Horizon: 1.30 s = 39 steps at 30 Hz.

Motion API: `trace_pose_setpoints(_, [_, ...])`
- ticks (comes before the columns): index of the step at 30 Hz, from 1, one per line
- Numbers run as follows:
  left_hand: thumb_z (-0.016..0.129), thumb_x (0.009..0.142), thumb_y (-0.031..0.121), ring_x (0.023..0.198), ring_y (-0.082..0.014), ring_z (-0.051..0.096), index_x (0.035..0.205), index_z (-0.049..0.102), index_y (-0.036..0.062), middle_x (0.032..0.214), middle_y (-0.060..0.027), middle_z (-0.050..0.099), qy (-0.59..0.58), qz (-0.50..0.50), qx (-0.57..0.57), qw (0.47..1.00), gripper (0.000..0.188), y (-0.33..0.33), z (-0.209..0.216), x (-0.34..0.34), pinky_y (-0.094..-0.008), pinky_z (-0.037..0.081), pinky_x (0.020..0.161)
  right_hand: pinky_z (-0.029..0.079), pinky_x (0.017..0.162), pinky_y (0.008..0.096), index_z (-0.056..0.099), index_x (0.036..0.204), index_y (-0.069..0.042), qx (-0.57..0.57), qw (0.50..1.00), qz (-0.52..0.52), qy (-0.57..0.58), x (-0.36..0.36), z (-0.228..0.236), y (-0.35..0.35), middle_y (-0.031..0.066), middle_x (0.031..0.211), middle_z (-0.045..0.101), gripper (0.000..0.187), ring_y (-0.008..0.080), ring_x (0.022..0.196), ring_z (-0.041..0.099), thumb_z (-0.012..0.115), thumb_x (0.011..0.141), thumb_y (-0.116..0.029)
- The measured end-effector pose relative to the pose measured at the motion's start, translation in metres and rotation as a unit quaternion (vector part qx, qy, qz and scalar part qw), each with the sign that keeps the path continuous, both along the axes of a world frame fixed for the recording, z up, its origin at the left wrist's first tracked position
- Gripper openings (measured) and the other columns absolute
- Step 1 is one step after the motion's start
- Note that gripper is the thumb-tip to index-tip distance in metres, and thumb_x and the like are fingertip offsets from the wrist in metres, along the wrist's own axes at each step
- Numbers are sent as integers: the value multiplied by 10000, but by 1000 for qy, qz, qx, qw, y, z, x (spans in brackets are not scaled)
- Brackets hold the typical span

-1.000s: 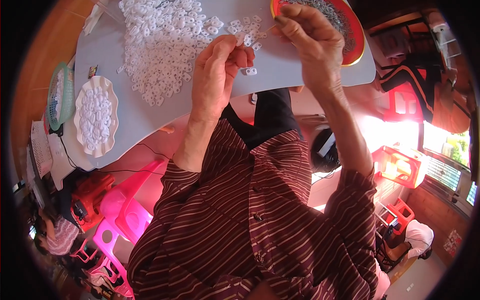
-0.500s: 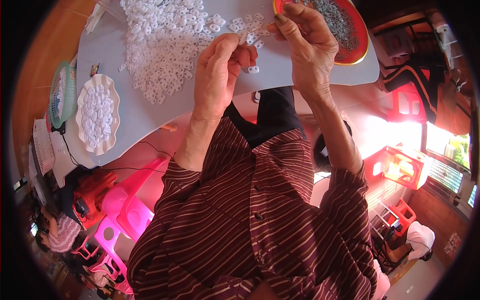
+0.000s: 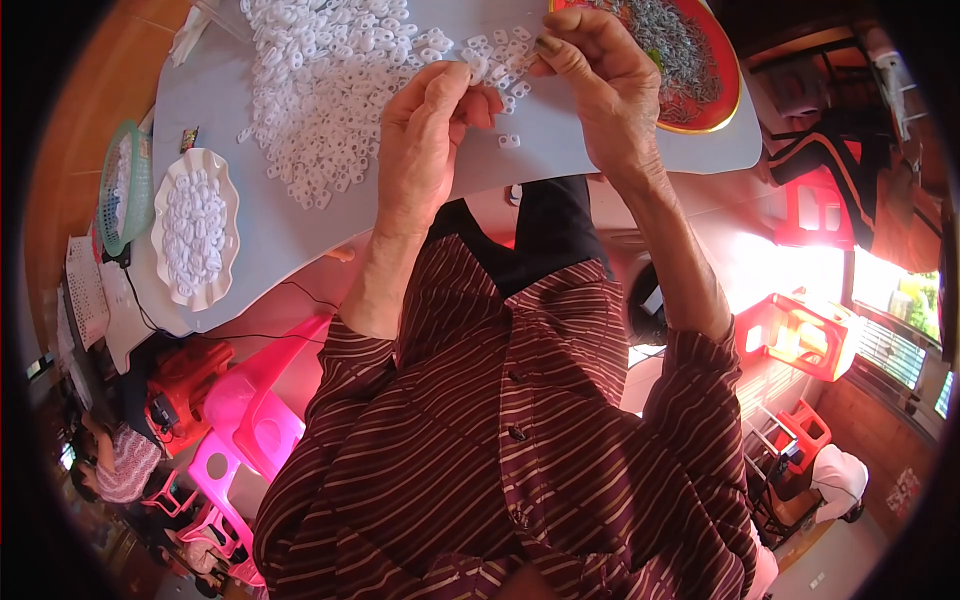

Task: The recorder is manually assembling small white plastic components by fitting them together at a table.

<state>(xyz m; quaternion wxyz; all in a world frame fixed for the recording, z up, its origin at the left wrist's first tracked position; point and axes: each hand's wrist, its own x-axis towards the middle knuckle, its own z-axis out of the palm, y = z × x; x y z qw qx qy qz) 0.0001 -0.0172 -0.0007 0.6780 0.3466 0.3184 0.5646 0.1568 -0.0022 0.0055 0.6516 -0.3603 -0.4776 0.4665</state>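
Above the light grey table (image 3: 330,232), my left hand (image 3: 428,135) is closed, thumb and forefinger pinched at a small white plastic piece (image 3: 476,70) that blends with those behind it. My right hand (image 3: 618,100) is a little to the right, also pinched; a thin tan stick barely shows at its fingertips. Small white two-holed plastic pieces (image 3: 320,130) form a big heap left of my hands. A few looser ones lie between and beyond my fingers, and a single piece (image 3: 509,141) sits nearer the front edge.
Past my right hand stands a red tray (image 3: 728,70) with a gold rim, full of small grey slender parts. A scalloped white dish (image 3: 232,230) of white pieces and a green basket (image 3: 112,225) are at the left. Pink chairs (image 3: 255,410) and red stools (image 3: 800,335) surround me.
My left hand has shifted slightly left, widening the gap between my hands. The stick that reached from right hand to left is now mostly out of sight. A green spot shows in the red tray.
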Motion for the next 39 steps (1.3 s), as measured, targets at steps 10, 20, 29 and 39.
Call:
trace_pose_setpoints(10, [576,886,193,693,-130,550,766,587,32,634,-16,522,14,12,10,1000,201,7,-2,6,-252,438,655,519,713,237,536,1048,6,-21,999,-40,12,19,22,-6,34,922,586,183,91,815,576,587,878,-39])
trace_pose_setpoints(20, [562,893,201,697,-105,538,766,591,34,629,-4,519,130,28,33,991,212,6,-7,-1,-214,378,619,493,713,216,609,1008,18,-33,930,-217,-295,130,30,-26,48,849,657,172,95,774,623,591,841,-20])
trace_pose_setpoints(29, [552,898,184,700,-97,552,775,593,24,621,0,519,118,33,41,992,206,2,-5,1,-218,391,634,420,702,301,667,865,-92,58,778,-283,-558,128,6,-47,13,823,666,126,164,774,593,646,742,-81])
trace_pose_setpoints(39, [532,925,184,615,-49,475,830,586,8,686,10,574,157,52,131,977,207,-7,-6,3,-192,376,567,494,684,303,664,880,-20,53,898,-107,-423,2,25,-46,90,789,662,150,198,713,641,662,731,-33])
